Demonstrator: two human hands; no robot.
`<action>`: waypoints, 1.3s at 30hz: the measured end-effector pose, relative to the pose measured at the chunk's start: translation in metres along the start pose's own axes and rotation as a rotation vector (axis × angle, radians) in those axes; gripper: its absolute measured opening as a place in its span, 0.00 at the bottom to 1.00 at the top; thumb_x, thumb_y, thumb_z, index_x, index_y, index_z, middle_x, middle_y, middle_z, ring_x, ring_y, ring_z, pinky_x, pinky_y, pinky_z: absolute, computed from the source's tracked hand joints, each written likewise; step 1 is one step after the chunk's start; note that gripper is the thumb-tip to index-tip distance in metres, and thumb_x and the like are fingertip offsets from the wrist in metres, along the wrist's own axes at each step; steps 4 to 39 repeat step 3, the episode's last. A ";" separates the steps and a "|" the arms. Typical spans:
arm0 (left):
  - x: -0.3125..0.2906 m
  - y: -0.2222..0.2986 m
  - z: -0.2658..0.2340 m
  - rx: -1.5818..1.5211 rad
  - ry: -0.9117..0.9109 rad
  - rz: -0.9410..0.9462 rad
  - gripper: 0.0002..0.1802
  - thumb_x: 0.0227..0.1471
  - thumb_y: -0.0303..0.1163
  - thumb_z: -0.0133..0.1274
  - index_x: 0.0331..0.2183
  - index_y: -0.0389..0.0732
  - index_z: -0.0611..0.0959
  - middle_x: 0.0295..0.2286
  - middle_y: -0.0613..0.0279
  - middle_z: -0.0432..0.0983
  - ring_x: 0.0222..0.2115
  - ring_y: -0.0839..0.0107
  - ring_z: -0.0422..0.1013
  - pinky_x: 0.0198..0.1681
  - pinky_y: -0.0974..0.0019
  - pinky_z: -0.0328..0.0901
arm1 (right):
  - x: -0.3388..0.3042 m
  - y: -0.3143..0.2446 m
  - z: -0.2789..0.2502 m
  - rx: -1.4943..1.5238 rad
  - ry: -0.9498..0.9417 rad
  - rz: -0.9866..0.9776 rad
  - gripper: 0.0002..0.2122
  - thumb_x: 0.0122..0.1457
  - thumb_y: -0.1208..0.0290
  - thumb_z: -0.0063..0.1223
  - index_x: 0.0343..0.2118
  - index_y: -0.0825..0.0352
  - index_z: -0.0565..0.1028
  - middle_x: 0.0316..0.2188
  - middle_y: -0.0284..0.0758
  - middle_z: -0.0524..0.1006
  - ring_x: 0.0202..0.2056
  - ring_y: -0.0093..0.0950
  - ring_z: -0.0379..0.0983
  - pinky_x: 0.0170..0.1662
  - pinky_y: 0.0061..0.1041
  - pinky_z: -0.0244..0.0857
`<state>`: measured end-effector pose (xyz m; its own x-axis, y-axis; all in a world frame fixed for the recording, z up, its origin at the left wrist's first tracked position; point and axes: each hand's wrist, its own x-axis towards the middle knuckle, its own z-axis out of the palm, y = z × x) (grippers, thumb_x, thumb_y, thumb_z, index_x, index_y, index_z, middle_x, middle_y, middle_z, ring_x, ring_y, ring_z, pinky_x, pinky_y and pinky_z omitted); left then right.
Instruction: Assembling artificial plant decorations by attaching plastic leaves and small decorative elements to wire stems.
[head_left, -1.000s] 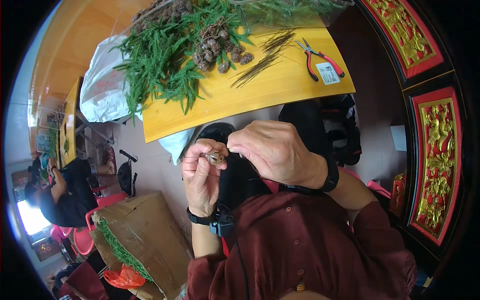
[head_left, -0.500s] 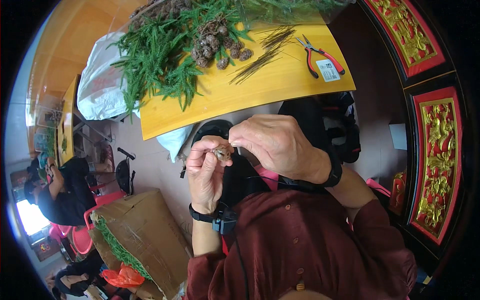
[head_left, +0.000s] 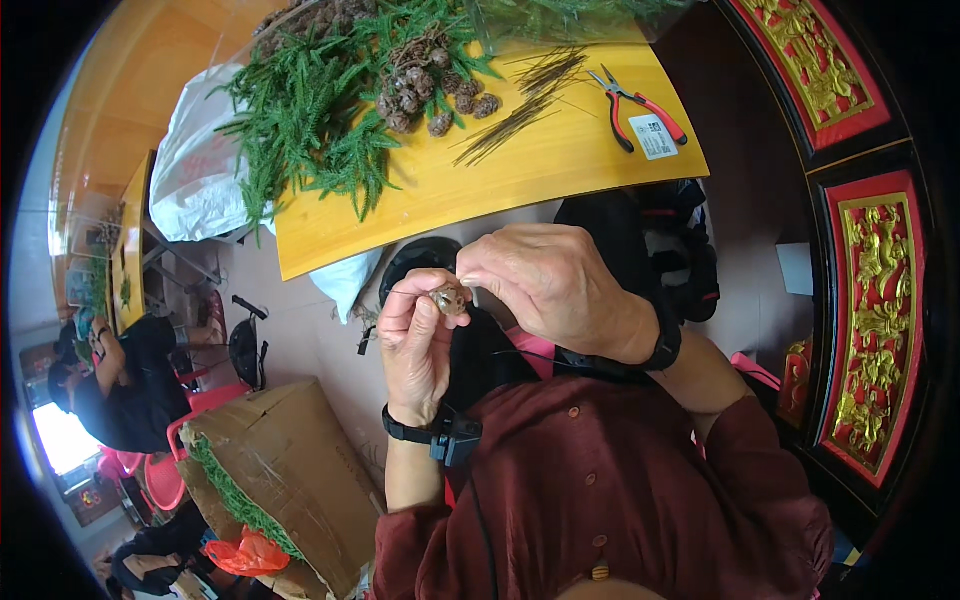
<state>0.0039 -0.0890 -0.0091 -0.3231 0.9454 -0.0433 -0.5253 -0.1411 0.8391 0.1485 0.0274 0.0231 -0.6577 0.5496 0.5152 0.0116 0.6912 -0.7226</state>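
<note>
My left hand (head_left: 415,345) grips a small brown pine cone (head_left: 448,300) between thumb and fingers, in front of my body and below the table's near edge. Close against the cone, my right hand (head_left: 555,290) has its thumb and forefinger pinched together on what looks like a thin dark wire. A short stretch of that wire pokes out past the left fingers; the rest is hidden by the hands. On the table lie more pine cones (head_left: 405,98), a loose bundle of thin dark wires (head_left: 520,112) and red-handled pliers (head_left: 655,112).
Green artificial sprigs (head_left: 320,135) overhang the left of the yellow table (head_left: 450,205). A clear plastic box (head_left: 560,28) stands at the back. An open cardboard carton (head_left: 290,470) with greenery is at lower left. Another person (head_left: 130,370) sits far left. Carved panels (head_left: 870,320) line the right.
My left hand has turned the pine cone slightly, so more of its face shows. The right hand stays pinched beside it, barely shifted.
</note>
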 end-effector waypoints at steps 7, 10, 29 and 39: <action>0.001 0.001 -0.002 -0.021 -0.039 -0.032 0.12 0.58 0.33 0.49 0.43 0.39 0.76 0.39 0.56 0.72 0.37 0.66 0.71 0.37 0.72 0.68 | 0.001 0.002 0.000 0.005 0.016 -0.002 0.04 0.52 0.78 0.54 0.31 0.68 0.75 0.25 0.38 0.76 0.27 0.35 0.75 0.30 0.29 0.68; 0.001 0.001 -0.002 -0.021 -0.039 -0.032 0.12 0.58 0.33 0.49 0.43 0.39 0.76 0.39 0.56 0.72 0.37 0.66 0.71 0.37 0.72 0.68 | 0.001 0.002 0.000 0.005 0.016 -0.002 0.04 0.52 0.78 0.54 0.31 0.68 0.75 0.25 0.38 0.76 0.27 0.35 0.75 0.30 0.29 0.68; 0.001 0.001 -0.002 -0.021 -0.039 -0.032 0.12 0.58 0.33 0.49 0.43 0.39 0.76 0.39 0.56 0.72 0.37 0.66 0.71 0.37 0.72 0.68 | 0.001 0.002 0.000 0.005 0.016 -0.002 0.04 0.52 0.78 0.54 0.31 0.68 0.75 0.25 0.38 0.76 0.27 0.35 0.75 0.30 0.29 0.68; 0.001 0.001 -0.002 -0.021 -0.039 -0.032 0.12 0.58 0.33 0.49 0.43 0.39 0.76 0.39 0.56 0.72 0.37 0.66 0.71 0.37 0.72 0.68 | 0.001 0.002 0.000 0.005 0.016 -0.002 0.04 0.52 0.78 0.54 0.31 0.68 0.75 0.25 0.38 0.76 0.27 0.35 0.75 0.30 0.29 0.68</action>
